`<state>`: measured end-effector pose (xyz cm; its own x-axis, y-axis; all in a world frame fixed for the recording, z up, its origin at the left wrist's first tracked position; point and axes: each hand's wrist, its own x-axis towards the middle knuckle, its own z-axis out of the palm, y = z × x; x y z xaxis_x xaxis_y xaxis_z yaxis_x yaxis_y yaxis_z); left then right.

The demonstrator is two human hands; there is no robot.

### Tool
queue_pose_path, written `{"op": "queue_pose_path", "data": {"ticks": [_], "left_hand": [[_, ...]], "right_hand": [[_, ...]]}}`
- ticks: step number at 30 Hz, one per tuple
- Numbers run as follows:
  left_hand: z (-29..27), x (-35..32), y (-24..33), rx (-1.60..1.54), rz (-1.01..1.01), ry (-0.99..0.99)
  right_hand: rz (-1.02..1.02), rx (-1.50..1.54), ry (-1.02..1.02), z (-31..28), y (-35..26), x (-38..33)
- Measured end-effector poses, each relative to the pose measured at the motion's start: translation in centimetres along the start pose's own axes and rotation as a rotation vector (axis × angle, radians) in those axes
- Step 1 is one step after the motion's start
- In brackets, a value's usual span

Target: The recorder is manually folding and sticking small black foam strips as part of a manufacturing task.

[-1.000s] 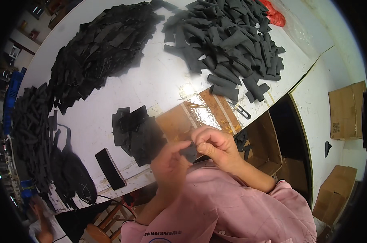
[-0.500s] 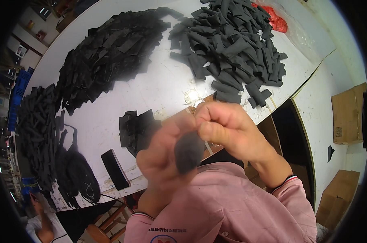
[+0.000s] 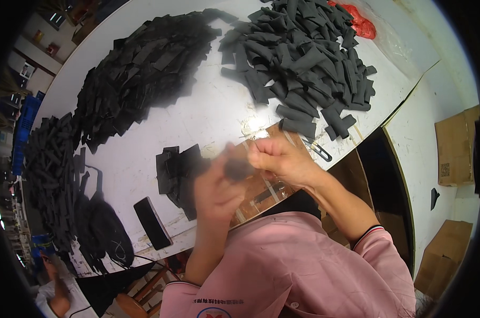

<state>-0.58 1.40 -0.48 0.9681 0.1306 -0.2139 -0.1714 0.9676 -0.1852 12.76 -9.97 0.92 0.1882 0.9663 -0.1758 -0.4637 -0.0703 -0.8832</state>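
Black fabric piece (image 3: pixel 238 168) pinched between both hands; left hand (image 3: pixel 214 190) blurred, right hand (image 3: pixel 280 159) closed.

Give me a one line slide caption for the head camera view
Both hands, left hand and right hand, pinch a small dark fabric piece above a white table piled with black strips.

White worktable (image 3: pixel 219 114), cardboard boxes (image 3: pixel 454 146) beside.

Bare white tabletop (image 3: pixel 219 114) open just ahead of the left hand (image 3: pixel 214 188), small black stack (image 3: pixel 175 170) touching its left, grey strip pile (image 3: pixel 303 58) crowding beyond the right hand (image 3: pixel 278 159), black heap (image 3: pixel 139 74) far left-forward, phone (image 3: pixel 152 222) nearer left.
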Motion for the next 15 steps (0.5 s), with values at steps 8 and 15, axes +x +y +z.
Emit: {"op": "queue_pose_path", "data": {"ticks": [8, 15], "left_hand": [[4.1, -1.5, -4.2, 1.038, 0.466, 0.018], [-0.4, -0.8, -2.4, 0.856, 0.408, 0.065]], "right_hand": [[-0.108, 0.016, -0.044, -0.3, -0.3, 0.6], [-0.006, -0.049, -0.04, -0.5, 2.8, 0.1]]}}
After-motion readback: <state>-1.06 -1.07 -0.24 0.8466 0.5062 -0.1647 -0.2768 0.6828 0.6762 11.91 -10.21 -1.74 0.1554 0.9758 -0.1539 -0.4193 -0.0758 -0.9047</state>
